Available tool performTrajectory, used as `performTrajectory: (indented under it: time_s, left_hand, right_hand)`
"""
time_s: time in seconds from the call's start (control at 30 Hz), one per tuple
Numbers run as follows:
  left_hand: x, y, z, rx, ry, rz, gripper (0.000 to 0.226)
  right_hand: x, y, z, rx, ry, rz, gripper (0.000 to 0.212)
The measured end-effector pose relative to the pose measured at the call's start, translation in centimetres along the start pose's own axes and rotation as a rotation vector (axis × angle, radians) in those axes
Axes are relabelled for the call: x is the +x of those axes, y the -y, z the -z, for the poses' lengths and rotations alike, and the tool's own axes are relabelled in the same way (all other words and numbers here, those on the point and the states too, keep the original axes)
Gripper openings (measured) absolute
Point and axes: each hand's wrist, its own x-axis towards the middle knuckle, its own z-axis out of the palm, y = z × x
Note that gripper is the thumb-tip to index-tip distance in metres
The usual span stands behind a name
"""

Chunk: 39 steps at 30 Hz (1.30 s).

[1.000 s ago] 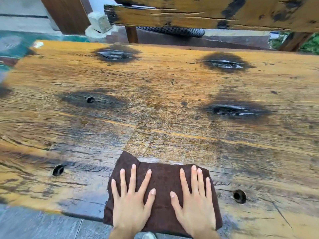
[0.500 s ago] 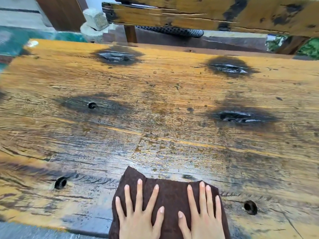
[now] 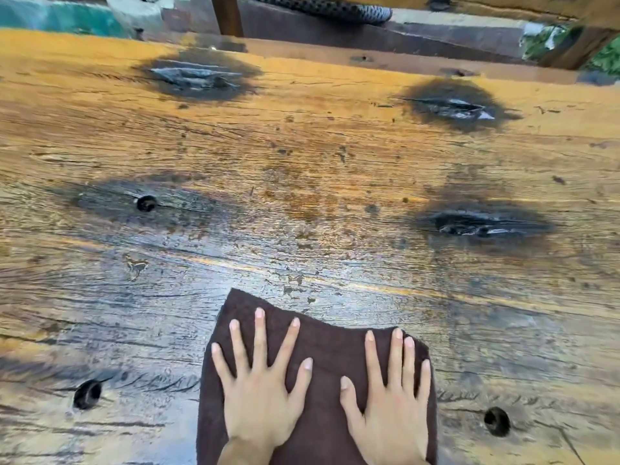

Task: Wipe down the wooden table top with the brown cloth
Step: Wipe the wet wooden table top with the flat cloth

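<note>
Moved: I see the cloth (image 3: pixel 322 333) and both hands further out across the table (image 3: pixel 302 182)
Fingers: left hand (image 3: pixel 260 401) and right hand (image 3: pixel 392 407) flat, fingers (image 3: pixel 260 330) straight, pressing, gripping nothing
Position: cloth under both palms, unwiped wood straight ahead
Cloth: dark brown, folded, far-left corner peaked

**A:** Where is there room ahead of the dark brown folded cloth (image 3: pixel 322 350)?

**B:** The weathered orange-brown wooden table top (image 3: pixel 302 182) runs flat from the cloth's front edge to the far side, a wide lane down the middle.

**A:** What breaks it up?

**B:** Blackened splintered hollows far left (image 3: pixel 194 77), far right (image 3: pixel 456 107) and mid right (image 3: pixel 483 224). Small round dark holes lie mid left (image 3: pixel 146 203), near left (image 3: pixel 87 394) and near right (image 3: pixel 497 421). Past the far edge stands a dark brown wooden beam (image 3: pixel 369 40).
</note>
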Motion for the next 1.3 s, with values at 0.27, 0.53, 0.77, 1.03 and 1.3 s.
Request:
performTrajectory:
  time_s: [0.27, 0.53, 0.77, 1.03, 1.3]
  left_hand:
    - [7.1, 0.3, 0.7, -0.002, 0.012, 0.004, 0.070]
    - [15.1, -0.3, 1.3, 0.001, 0.003, 0.046, 0.066]
    - [22.3, -0.6, 2.2, -0.016, 0.029, 0.069, 0.065]
    - [34.1, -1.2, 3.6, -0.003, 0.034, 0.089, 0.066]
    - [43.2, -1.6, 5.3, -0.021, 0.008, 0.103, 0.067]
  right_hand:
    - [8.2, 0.2, -0.1, -0.010, 0.046, 0.019, 0.081]
    - [16.8, 0.9, 0.1, -0.018, 0.070, 0.023, 0.076]
    - [24.0, 2.0, 1.0, 0.012, 0.110, 0.013, 0.077]
    - [35.9, 3.6, 1.4, 0.025, 0.128, 0.001, 0.078]
    - [45.8, 4.9, 2.6, 0.018, 0.106, 0.023, 0.079]
